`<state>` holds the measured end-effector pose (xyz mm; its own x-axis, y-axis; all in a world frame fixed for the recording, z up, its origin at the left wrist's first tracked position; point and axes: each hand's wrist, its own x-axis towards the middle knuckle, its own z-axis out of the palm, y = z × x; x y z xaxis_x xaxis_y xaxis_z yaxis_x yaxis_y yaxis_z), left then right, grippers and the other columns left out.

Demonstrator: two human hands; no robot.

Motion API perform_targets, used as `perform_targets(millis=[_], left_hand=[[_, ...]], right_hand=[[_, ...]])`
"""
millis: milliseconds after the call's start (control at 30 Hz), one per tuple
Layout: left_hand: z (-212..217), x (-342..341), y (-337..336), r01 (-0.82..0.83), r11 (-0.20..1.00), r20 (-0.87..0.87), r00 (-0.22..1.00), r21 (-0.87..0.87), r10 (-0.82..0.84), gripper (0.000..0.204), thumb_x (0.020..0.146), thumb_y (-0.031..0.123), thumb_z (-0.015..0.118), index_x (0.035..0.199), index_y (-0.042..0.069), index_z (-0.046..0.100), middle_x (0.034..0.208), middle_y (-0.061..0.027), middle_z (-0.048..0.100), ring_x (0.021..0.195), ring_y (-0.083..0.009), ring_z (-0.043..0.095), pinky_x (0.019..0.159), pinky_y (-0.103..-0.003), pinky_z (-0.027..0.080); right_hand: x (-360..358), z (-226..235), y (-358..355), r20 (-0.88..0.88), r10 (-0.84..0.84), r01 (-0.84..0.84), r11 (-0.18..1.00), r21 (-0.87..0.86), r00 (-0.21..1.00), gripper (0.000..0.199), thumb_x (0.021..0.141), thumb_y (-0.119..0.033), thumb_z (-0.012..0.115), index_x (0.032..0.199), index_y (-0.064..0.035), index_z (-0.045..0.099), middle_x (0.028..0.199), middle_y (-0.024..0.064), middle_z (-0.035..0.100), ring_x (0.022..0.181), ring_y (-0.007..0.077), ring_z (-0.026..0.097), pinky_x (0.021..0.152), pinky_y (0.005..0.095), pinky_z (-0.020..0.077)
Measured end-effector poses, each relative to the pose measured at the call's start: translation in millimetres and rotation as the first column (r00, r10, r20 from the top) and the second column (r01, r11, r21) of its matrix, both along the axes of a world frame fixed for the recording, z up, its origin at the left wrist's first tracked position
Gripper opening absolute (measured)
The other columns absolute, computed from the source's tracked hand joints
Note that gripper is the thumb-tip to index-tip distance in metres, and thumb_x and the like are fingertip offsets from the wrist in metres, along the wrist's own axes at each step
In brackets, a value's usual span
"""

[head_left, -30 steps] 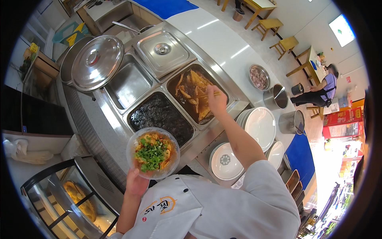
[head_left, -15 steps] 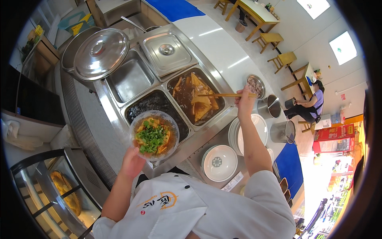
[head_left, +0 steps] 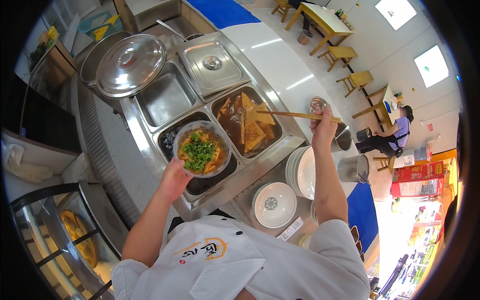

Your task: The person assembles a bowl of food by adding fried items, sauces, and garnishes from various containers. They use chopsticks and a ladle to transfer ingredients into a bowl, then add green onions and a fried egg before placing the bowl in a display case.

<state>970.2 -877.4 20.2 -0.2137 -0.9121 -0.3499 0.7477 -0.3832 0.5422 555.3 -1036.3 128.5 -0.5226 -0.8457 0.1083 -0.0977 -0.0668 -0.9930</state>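
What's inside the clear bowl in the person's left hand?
Chopped green herbs top orange-yellow food pieces in the clear bowl. Together they cover whatever lies at the bottom, so that can't be seen.

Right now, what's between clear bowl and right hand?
Head view: a pan of brown sauce with tan pieces, then steel counter; chopsticks in the right hand reach over both.

Filled clear bowl (head_left: 202, 125), wooden chopsticks (head_left: 290, 115)
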Motion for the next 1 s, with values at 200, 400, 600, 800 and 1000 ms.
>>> perform_targets(millis=[200, 400, 600, 800, 1000], left_hand=[[-5, -5, -16, -0.046, 0.996, 0.034, 0.998, 0.076, 0.044, 0.057, 0.097, 0.023, 0.064, 0.147, 0.002, 0.046, 0.148, -0.0110, 0.055, 0.138, -0.0271, 0.051, 0.118, -0.045, 0.040], [-17, -6, -24, -0.035, 0.995, 0.013, 0.999, 0.097, 0.034, 0.058, 0.096, 0.023, 0.065, 0.147, 0.002, 0.046, 0.147, -0.0111, 0.055, 0.138, -0.0272, 0.051, 0.118, -0.045, 0.040], [-21, -7, -28, -0.034, 0.994, 0.011, 0.999, 0.108, 0.033, 0.058, 0.095, 0.023, 0.065, 0.146, 0.003, 0.047, 0.146, -0.0111, 0.056, 0.137, -0.0273, 0.051, 0.118, -0.045, 0.039], [-22, -7, -28, -0.035, 0.995, 0.011, 0.999, 0.097, 0.034, 0.059, 0.094, 0.023, 0.066, 0.147, 0.003, 0.047, 0.147, -0.0110, 0.055, 0.138, -0.0276, 0.050, 0.118, -0.045, 0.039], [-18, -8, -27, -0.046, 0.992, 0.018, 0.999, 0.117, 0.045, 0.058, 0.094, 0.022, 0.066, 0.146, 0.003, 0.048, 0.146, -0.0109, 0.056, 0.137, -0.0274, 0.051, 0.118, -0.045, 0.039]], right_hand=[[4, 8, 2, 0.040, 0.021, -0.022, 0.999, 0.026, 0.999, 0.049, 0.108, -0.042, 0.051, 0.082, -0.0024, 0.060, 0.064, 0.0040, 0.055, 0.052, 0.0094, 0.052, 0.045, 0.0230, 0.0435], [4, 8, 3, 0.042, 0.034, -0.034, 0.999, 0.014, 0.999, 0.049, 0.108, -0.043, 0.052, 0.082, -0.0027, 0.060, 0.064, 0.0037, 0.055, 0.052, 0.0092, 0.052, 0.045, 0.0229, 0.0437], [4, 10, 3, 0.041, 0.018, -0.019, 1.000, 0.008, 0.999, 0.049, 0.108, -0.043, 0.052, 0.082, -0.0022, 0.060, 0.064, 0.0036, 0.055, 0.052, 0.0091, 0.052, 0.045, 0.0232, 0.0438], [4, 11, 3, 0.044, 0.021, -0.021, 1.000, 0.009, 0.999, 0.048, 0.108, -0.042, 0.051, 0.082, -0.0028, 0.060, 0.065, 0.0034, 0.055, 0.054, 0.0088, 0.052, 0.046, 0.0232, 0.0442], [3, 13, 2, 0.038, 0.026, -0.026, 1.000, 0.013, 0.999, 0.048, 0.109, -0.042, 0.050, 0.082, -0.0031, 0.060, 0.065, 0.0028, 0.055, 0.054, 0.0086, 0.052, 0.047, 0.0231, 0.0442]])
